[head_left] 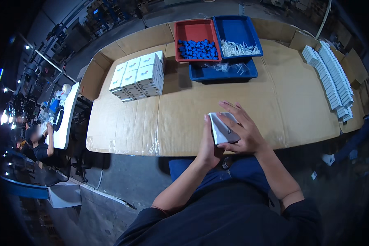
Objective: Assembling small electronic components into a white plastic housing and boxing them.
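A small white box [222, 130] with dark print on one side is between my two hands, just over the near edge of the cardboard-covered table [184, 119]. My left hand [209, 144] presses along the box's left side, its fingers partly hidden behind it. Across the top and right side lies my right hand [247, 132], the thumb at the near edge and the fingers bent over the box. Part of the box's top and its right face are covered by that hand.
White boxes [137, 76] stand stacked at the left. At the back are a red tray [194, 28] of blue pieces, a blue tray [235, 26] of white pieces, and another blue tray [201, 74] with clear bags. Rows of white parts [330, 78] line the right. A person [41, 143] works far left.
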### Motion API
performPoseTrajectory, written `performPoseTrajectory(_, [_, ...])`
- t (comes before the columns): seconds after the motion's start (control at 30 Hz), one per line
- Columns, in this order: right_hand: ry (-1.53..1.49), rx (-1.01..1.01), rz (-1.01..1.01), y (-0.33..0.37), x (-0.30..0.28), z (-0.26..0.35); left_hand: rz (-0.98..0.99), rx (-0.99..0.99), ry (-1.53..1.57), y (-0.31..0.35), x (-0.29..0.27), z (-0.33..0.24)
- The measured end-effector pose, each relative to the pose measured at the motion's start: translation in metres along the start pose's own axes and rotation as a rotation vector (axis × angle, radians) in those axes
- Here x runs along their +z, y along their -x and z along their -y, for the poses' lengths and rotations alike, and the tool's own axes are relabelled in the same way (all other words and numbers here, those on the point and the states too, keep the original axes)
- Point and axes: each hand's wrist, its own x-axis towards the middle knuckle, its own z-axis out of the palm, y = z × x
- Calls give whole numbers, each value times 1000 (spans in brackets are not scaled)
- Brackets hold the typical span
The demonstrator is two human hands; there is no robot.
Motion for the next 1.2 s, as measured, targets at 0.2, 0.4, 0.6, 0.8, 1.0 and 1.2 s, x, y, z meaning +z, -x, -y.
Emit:
performPoseTrajectory(0.2, [-62,-90,-104,13,4,14,83,-6,13,25,14,6])
performPoseTrajectory(0.4, [-108,-88,-203,34,15,28,74,-9,-4,41,8,24])
performPoseTrajectory(0.6, [-355,98,-317,43,6,29,126,-93,157,45,15,31])
performPoseTrajectory(0.8, [-1311,566,-587,45,8,5,57,63,132,15,-9,35])
performPoseTrajectory(1.0, [-1206,1000,-496,90,42,-36,-43,336,-119,-45,-106,59])
performPoseTrajectory(1.2, [-622,1077,-368,97,64,-97,-122,649,-789,-59,-132,37])
